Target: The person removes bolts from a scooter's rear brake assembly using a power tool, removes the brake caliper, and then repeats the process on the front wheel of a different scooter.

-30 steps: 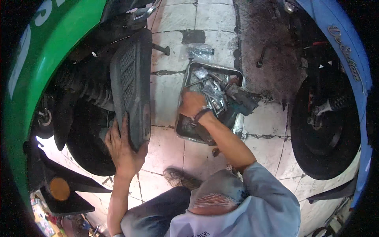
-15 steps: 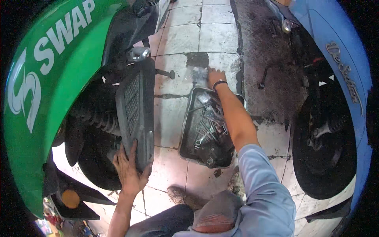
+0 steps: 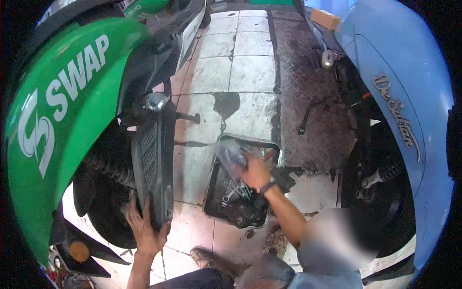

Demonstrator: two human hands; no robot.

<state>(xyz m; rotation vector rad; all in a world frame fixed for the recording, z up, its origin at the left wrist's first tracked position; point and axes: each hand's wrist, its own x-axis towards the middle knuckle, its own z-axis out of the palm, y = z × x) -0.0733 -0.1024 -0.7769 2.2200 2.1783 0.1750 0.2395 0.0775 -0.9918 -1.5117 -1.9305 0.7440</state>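
Note:
My left hand [image 3: 146, 232] grips the lower end of a long dark-grey plastic cover [image 3: 153, 159] with a ribbed, textured face, fingers on one side and thumb on the other. The cover stands beside the rear wheel of a green scooter [image 3: 72, 86]. My right hand [image 3: 255, 169], a dark band at its wrist, is closed on a clear plastic bag [image 3: 230, 155] over a black tray [image 3: 210, 185]. Motion smears the bag, and its contents cannot be made out. In the tray lie a ring spanner [image 3: 226, 198], several metal tools and a dark cloth-like lump [image 3: 250, 216].
A blue scooter [image 3: 385, 62] stands on the right, its kickstand [image 3: 304, 119] near a dark floor strip [image 3: 313, 86]. A small cardboard box [image 3: 325, 19] sits at the far right. White tiles [image 3: 207, 72] run between the scooters. My shoe [image 3: 201, 257] is near the tray.
My right hand has brought the plastic bag from the floor beyond the tray back over the tray. My left hand stays at the cover's lower end. The whole view has shifted.

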